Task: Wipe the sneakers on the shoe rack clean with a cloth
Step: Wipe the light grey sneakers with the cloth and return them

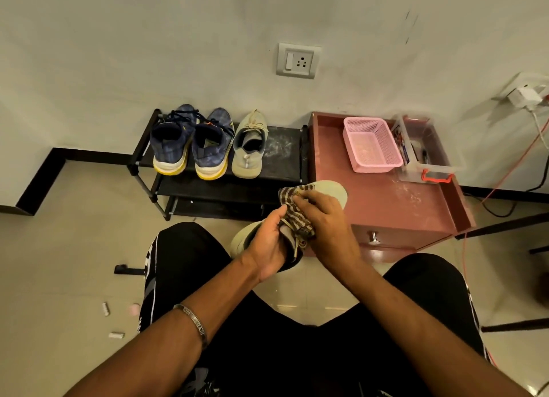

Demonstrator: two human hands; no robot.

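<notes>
A pale wall with a grey switch-and-socket plate at 12 o'clock backs a glossy beige tiled floor, and I look down on it from above my own knees in black trousers.

The beige sneaker I am working on is off the rack, held in the air at the centre of my view, toe toward 1 o'clock. My left hand curls round its heel end, fingers gripping the collar. My right hand presses a striped brown-and-cream cloth onto the laces and upper, fingers bent over the bunched fabric and holding it. The cloth looks like a soft woven check; the shoe is a knit upper with a smooth pale sole.

At 11 o'clock stands the black shoe rack, thin metal tubes with dark fabric shelves, its top shelf dusted white. On it I count three shoes: two navy sneakers with yellow-edged soles side by side, and one beige sneaker just to their right, all with heels toward me.

At 2 o'clock a pink-brown cabinet with a raised rim and one metal knob carries one pink mesh basket and one clear plastic box with a red handle. A metal bangle circles my left wrist.
</notes>
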